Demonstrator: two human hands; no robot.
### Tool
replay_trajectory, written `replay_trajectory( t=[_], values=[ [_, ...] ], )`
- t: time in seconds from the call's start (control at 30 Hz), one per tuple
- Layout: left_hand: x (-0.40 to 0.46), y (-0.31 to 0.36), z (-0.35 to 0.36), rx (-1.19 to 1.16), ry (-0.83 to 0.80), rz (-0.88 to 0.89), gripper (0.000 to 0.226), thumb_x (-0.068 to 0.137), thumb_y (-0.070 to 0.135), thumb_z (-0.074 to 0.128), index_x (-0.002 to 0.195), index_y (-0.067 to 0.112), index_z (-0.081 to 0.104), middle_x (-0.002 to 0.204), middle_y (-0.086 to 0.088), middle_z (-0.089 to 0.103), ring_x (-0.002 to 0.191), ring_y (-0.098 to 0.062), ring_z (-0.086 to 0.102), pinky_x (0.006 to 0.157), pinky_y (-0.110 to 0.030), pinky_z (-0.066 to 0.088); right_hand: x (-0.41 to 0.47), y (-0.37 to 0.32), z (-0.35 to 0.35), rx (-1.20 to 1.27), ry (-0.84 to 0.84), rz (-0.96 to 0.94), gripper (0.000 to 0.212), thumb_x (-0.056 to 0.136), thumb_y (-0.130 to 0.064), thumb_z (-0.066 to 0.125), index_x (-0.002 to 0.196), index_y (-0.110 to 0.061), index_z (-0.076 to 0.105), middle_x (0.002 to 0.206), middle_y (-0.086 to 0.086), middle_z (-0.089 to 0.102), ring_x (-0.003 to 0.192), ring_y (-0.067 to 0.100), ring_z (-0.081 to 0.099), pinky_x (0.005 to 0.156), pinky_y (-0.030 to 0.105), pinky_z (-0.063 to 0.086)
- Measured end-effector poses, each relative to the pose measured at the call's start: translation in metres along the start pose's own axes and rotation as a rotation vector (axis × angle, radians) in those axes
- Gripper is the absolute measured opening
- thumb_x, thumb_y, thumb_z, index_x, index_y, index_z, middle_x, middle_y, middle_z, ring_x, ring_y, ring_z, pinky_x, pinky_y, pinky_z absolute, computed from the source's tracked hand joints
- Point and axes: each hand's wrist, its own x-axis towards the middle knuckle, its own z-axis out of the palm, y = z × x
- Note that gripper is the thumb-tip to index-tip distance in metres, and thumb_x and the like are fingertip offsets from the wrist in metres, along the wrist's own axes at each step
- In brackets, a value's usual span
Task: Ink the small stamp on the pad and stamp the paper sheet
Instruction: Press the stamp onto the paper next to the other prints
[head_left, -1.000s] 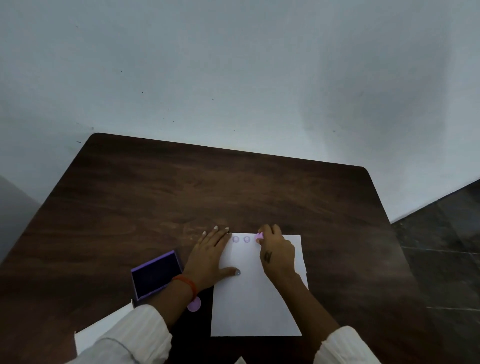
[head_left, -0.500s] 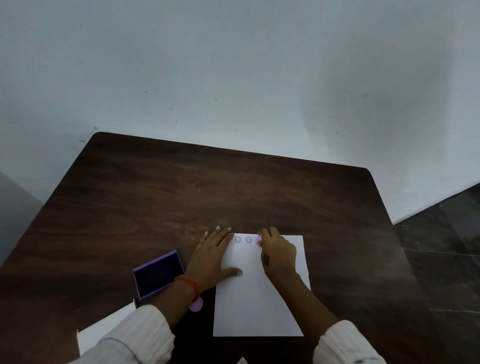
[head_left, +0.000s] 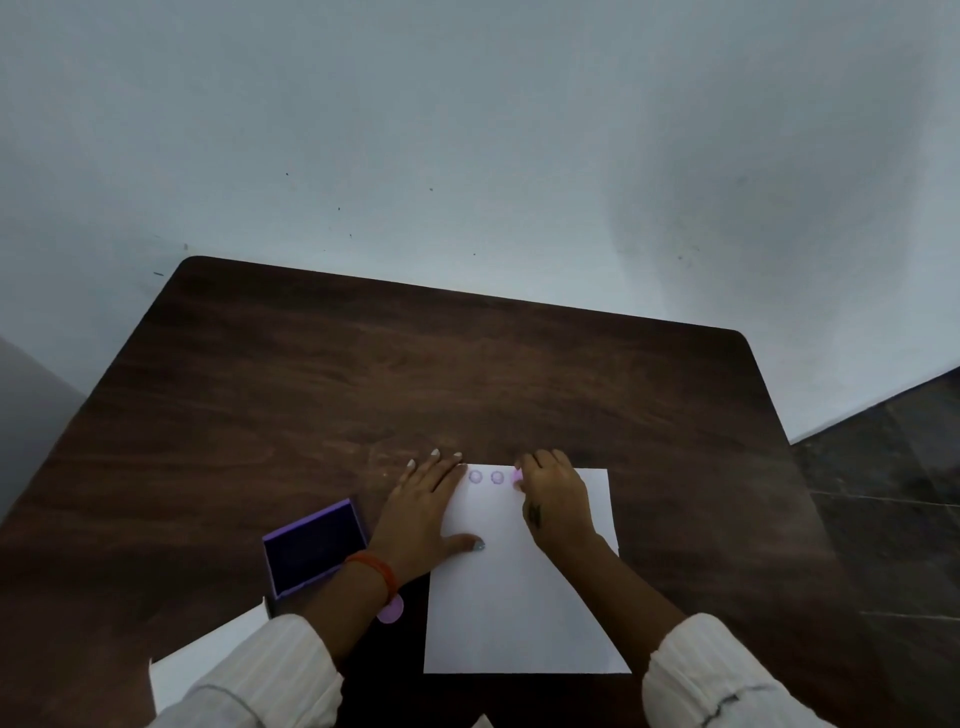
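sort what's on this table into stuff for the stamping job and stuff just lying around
For the job:
- small stamp, gripped in the right hand
- paper sheet, held flat by the left hand
- purple ink pad, open

Lying about:
- pink round piece beside the left wrist
- white sheet at the near left edge

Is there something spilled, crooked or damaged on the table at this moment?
Nothing stands out. The paper sheet lies flat under the left hand; the two stamp marks form a neat row, and the right hand presses the small stamp beside them. The ink pad sits open, without spills.
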Motion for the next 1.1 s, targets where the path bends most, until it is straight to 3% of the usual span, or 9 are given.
replay_trajectory(
  t=[0.33,0.53,0.63,0.7,0.77,0.83,0.9,1.0,1.1],
  values=[
    [0.001,-0.002,0.004,-0.013,0.005,0.005,0.095,0.072,0.062,0.06,0.144,0.019,0.016,0.157,0.002,0.014,0.145,-0.016,0.003,0.119,-0.038,-0.003,-0.001,0.003,0.003,0.024,0.087,-0.065,0.022,0.082,-0.009,0.064,0.101,0.004,0.065,0.105,0.022,0.07,0.097,0.036,0.063,0.085,0.037,0.052],
    [-0.001,0.0,-0.002,0.005,-0.016,0.004,0.094,0.073,0.062,0.059,0.144,0.018,0.016,0.157,0.001,0.014,0.145,-0.016,0.004,0.119,-0.038,-0.001,0.004,0.003,-0.006,0.046,-0.022,0.021,0.024,0.088,-0.019,0.058,0.108,-0.006,0.062,0.116,0.011,0.066,0.105,0.023,0.057,0.093,0.027,0.044],
    [0.0,0.003,-0.008,0.019,-0.037,-0.001,0.095,0.073,0.061,0.061,0.144,0.017,0.014,0.158,0.0,0.012,0.145,-0.017,0.004,0.119,-0.038,0.0,0.004,0.0,-0.022,0.36,-0.003,0.353,0.017,0.085,-0.023,0.061,0.096,-0.01,0.066,0.104,0.01,0.07,0.09,0.019,0.06,0.092,0.033,0.047],
    [-0.003,0.007,-0.012,-0.024,-0.025,-0.016,0.096,0.074,0.059,0.061,0.145,0.018,0.011,0.158,0.001,0.009,0.145,-0.017,0.003,0.119,-0.038,0.002,-0.009,-0.002,-0.029,0.712,0.238,0.46,0.005,0.082,-0.021,0.065,0.084,-0.018,0.069,0.089,0.005,0.072,0.082,0.017,0.065,0.081,0.035,0.055],
    [-0.009,0.012,-0.018,-0.101,0.032,-0.028,0.092,0.076,0.057,0.061,0.145,0.02,0.011,0.158,0.002,0.008,0.145,-0.017,0.004,0.118,-0.037,0.006,-0.019,-0.002,-0.039,1.02,0.36,0.569,0.004,0.081,-0.017,0.068,0.081,-0.021,0.069,0.089,0.005,0.072,0.084,0.019,0.067,0.078,0.035,0.056],
    [-0.016,0.016,-0.025,-0.175,0.115,-0.035,0.087,0.078,0.053,0.062,0.144,0.021,0.016,0.158,0.002,0.012,0.145,-0.017,0.008,0.118,-0.035,0.01,-0.026,-0.001,-0.046,1.425,0.318,0.725,0.007,0.082,-0.009,0.067,0.088,-0.01,0.068,0.091,0.012,0.069,0.083,0.021,0.066,0.083,0.035,0.055],
    [-0.029,0.02,-0.032,-0.245,0.178,-0.065,0.082,0.078,0.048,0.064,0.143,0.022,0.021,0.156,0.003,0.019,0.144,-0.017,0.014,0.116,-0.033,0.015,-0.039,-0.004,-0.046,1.75,0.207,0.787,0.011,0.084,-0.007,0.063,0.093,-0.002,0.066,0.086,0.012,0.069,0.074,0.017,0.068,0.076,0.029,0.059],
    [-0.06,0.02,-0.033,-0.275,0.223,-0.147,0.076,0.078,0.042,0.067,0.141,0.026,0.027,0.152,0.003,0.029,0.14,-0.017,0.025,0.114,-0.037,0.025,-0.067,-0.013,-0.034,1.949,0.07,0.799,0.013,0.086,-0.01,0.06,0.091,0.0,0.067,0.077,0.011,0.074,0.065,0.014,0.072,0.06,0.023,0.061],
    [-0.097,0.014,-0.023,-0.285,0.23,-0.227,0.071,0.078,0.036,0.069,0.138,0.03,0.033,0.148,0.003,0.036,0.137,-0.016,0.029,0.112,-0.035,0.029,-0.092,-0.026,-0.018,2.025,-0.029,0.827,0.014,0.086,-0.011,0.058,0.092,-0.001,0.066,0.076,0.012,0.077,0.068,0.019,0.073,0.062,0.026,0.062]
  ],
)
